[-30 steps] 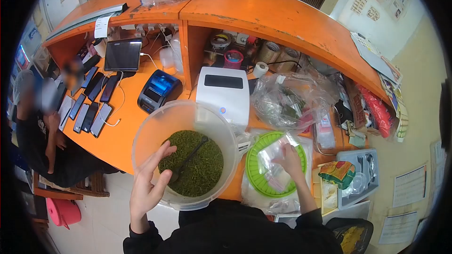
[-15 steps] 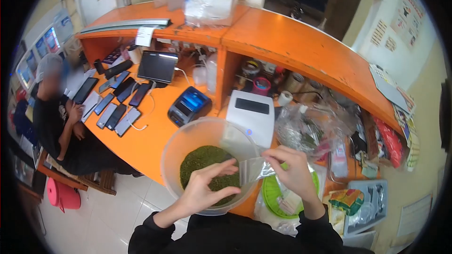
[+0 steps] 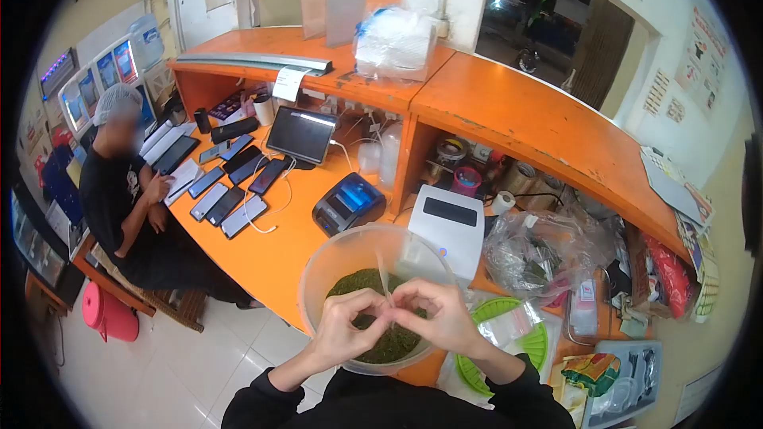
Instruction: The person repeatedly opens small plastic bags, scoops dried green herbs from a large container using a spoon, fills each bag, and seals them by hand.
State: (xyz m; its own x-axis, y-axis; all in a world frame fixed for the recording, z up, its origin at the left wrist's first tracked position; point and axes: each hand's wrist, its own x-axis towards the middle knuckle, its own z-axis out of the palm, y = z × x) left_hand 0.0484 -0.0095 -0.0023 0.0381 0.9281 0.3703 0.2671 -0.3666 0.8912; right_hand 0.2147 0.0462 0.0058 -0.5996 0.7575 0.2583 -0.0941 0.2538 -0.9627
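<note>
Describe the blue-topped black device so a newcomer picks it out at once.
Find the orange desk. On it, between the tablet and the white machine, just beyond the clear tub, sits a squat, boxy black device. Its glossy blue top sets it apart from the white machine and the thin, flat phones.

Phones (image 3: 226, 205) and black device (image 3: 348, 203) on orange worktop (image 3: 296, 218)
1 tablet (image 3: 301, 135) stands nearby; 1 pink bucket (image 3: 110, 314) sits on the floor (image 3: 187, 361).

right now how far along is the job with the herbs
Little looks done: no filled small bag shows. In hand: a clear bag, pinched by left hand and right hand over the bucket. Probably left: bagging the green herbs; spare bags lie on the green lid.
</note>
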